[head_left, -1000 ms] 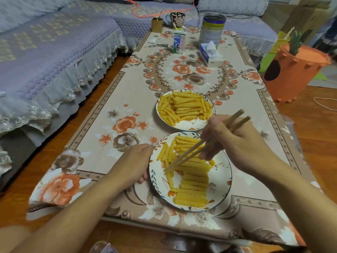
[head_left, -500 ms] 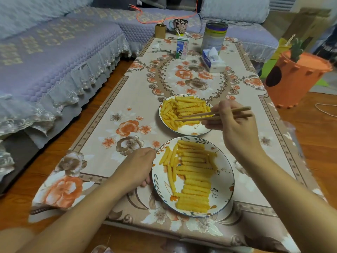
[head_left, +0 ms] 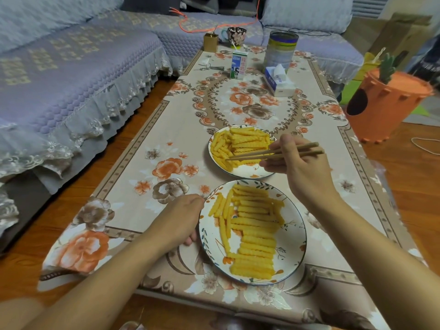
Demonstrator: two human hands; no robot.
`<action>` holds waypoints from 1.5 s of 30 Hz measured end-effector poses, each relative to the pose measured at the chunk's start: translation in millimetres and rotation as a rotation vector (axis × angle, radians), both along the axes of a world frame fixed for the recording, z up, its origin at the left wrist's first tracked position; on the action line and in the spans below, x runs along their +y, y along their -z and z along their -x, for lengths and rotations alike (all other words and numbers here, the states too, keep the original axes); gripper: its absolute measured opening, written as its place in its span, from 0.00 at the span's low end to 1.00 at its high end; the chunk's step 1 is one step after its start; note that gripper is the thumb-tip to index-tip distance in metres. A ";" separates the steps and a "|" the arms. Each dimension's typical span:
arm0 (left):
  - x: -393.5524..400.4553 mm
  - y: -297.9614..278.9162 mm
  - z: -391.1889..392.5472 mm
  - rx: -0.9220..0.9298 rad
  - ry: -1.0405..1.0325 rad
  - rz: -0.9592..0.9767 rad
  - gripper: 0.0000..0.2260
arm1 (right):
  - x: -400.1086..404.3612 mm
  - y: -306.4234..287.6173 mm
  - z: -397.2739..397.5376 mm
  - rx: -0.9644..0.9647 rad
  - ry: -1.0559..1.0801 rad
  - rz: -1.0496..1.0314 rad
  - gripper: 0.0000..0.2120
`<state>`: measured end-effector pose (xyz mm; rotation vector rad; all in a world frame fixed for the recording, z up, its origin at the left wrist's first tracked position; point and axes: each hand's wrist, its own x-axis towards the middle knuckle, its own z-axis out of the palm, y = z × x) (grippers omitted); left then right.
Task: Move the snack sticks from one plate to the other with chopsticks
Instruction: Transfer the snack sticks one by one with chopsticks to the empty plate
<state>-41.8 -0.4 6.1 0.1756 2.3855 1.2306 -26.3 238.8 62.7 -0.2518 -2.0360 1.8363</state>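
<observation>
Two white patterned plates sit on the floral tablecloth. The far plate (head_left: 247,173) carries a heap of yellow crinkled snack sticks (head_left: 240,144). On the near plate (head_left: 294,236) more snack sticks (head_left: 254,236) lie in rows. My right hand (head_left: 302,167) grips a pair of wooden chopsticks (head_left: 273,153), whose tips reach left into the far plate's heap. Whether the tips pinch a stick I cannot tell. My left hand (head_left: 178,220) rests at the near plate's left rim, fingers curled against the edge.
At the table's far end stand a milk carton (head_left: 238,67), a tissue box (head_left: 279,82), a tin can (head_left: 281,52), a mug (head_left: 235,34) and keys (head_left: 209,67). A sofa (head_left: 71,79) runs along the left. An orange bin (head_left: 383,106) stands right.
My right hand lifted the chopsticks off the near plate and carried them over to the far plate, where the tips now lie lower in the heap. My left hand stayed put.
</observation>
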 end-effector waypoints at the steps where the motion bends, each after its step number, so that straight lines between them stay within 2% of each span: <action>1: 0.0 -0.2 0.1 0.000 -0.001 0.000 0.18 | 0.0 1.4 0.7 -0.005 -0.002 -0.006 0.16; 6: 0.0 -2.0 -1.2 -0.005 -0.006 -0.006 0.18 | -0.7 1.8 1.0 0.012 0.000 -0.024 0.17; 11: -0.4 -7.1 -3.0 -0.040 -0.027 -0.025 0.17 | 9.9 -25.1 -8.2 0.048 0.033 0.008 0.24; 16: 0.7 -12.1 -0.7 -0.144 -0.114 -0.108 0.13 | 27.0 -45.9 -28.0 -0.041 -0.230 0.108 0.25; 20: 2.0 -13.2 -0.6 -0.160 -0.134 -0.095 0.13 | 17.8 -36.5 -36.6 -0.114 -0.354 -0.038 0.26; 23: 2.9 -15.1 -2.0 -0.154 -0.131 -0.072 0.15 | 12.1 -30.5 -35.4 -0.074 -0.386 -0.129 0.26; 29: 1.4 -15.9 -3.2 -0.166 -0.130 -0.083 0.15 | 21.9 -34.3 -30.6 0.025 -0.170 0.013 0.21; 35: 3.2 -19.1 -5.0 -0.125 -0.091 -0.041 0.15 | 16.2 -13.1 -17.9 0.029 0.078 -0.023 0.18; 45: -1.8 -11.6 -0.9 -0.156 -0.096 -0.093 0.14 | -0.7 -0.9 -2.9 0.025 0.075 -0.069 0.19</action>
